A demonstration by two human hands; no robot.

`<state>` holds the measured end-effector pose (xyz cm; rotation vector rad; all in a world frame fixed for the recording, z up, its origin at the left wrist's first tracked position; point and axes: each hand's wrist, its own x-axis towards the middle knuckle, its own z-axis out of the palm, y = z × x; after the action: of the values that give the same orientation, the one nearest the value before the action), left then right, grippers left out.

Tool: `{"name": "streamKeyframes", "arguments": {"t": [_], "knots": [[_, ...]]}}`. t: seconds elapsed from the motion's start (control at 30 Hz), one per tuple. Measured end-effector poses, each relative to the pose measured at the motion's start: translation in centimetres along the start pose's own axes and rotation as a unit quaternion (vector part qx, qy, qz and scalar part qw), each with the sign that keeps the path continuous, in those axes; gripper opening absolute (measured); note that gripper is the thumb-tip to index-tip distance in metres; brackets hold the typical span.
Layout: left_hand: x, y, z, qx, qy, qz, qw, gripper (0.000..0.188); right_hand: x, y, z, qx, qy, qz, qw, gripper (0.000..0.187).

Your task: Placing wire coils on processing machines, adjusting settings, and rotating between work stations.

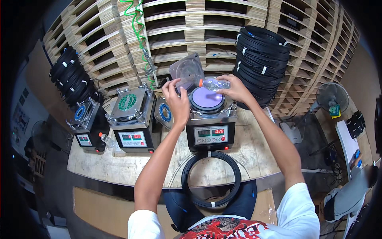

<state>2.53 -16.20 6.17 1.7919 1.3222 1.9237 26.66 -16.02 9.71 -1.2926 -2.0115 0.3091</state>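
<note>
My right hand (235, 89) grips a clear plastic bottle (213, 84) with an orange tip. The bottle lies nearly level above a round purple polishing pad (206, 98), its tip pointing left. That pad sits on the black turntable of a polishing machine (211, 135) with a lit digital panel. Left of the pad, my left hand (177, 101) is raised with fingers curved and apart, and I see nothing in it. Behind the pad a transparent square plate (187, 71) stands tilted. A fixture ringed with blue connectors (164, 112) rests beside my left wrist.
Two more polishing machines (133, 137) (84, 139) stand left, with another orange-tipped bottle (105, 138) between them. A black cable coil (211, 154) overhangs the table's front edge. Cable stacks (262, 59) (71, 75) and wooden pallets (171, 20) stand behind. A person (348, 191) sits far right.
</note>
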Motion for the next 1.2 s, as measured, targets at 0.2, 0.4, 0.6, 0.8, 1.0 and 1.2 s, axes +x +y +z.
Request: {"name": "streamKeyframes", "arguments": {"t": [0.2,0.4,0.6,0.8,1.0,1.2], "knots": [[2.8,2.1,-0.1,-0.224,-0.241,-0.127,0.936,0.054,0.0,-3.6,2.4,0.275,0.036,0.093,0.956,0.054],[4.0,3.7,-5.0,-0.238,-0.142,-0.047,0.960,0.042,2.0,-4.2,3.4,0.205,0.037,-0.034,0.978,0.050],[-3.8,-2.1,-9.9,0.003,0.021,-0.052,0.998,0.050,1.1,2.4,5.6,-0.022,0.180,0.012,0.983,0.031],[-15.5,-13.1,-11.8,0.160,-0.069,-0.122,0.977,0.053,0.8,1.8,6.1,0.072,0.236,0.031,0.969,0.020],[-16.4,-12.9,-11.1,0.111,-0.097,-0.148,0.978,0.051,0.8,3.3,5.5,0.142,0.239,0.087,0.957,0.018],[-16.0,-13.2,-11.7,0.082,-0.149,-0.163,0.972,0.053,0.7,2.9,6.1,0.140,0.245,0.080,0.956,0.017]]}}
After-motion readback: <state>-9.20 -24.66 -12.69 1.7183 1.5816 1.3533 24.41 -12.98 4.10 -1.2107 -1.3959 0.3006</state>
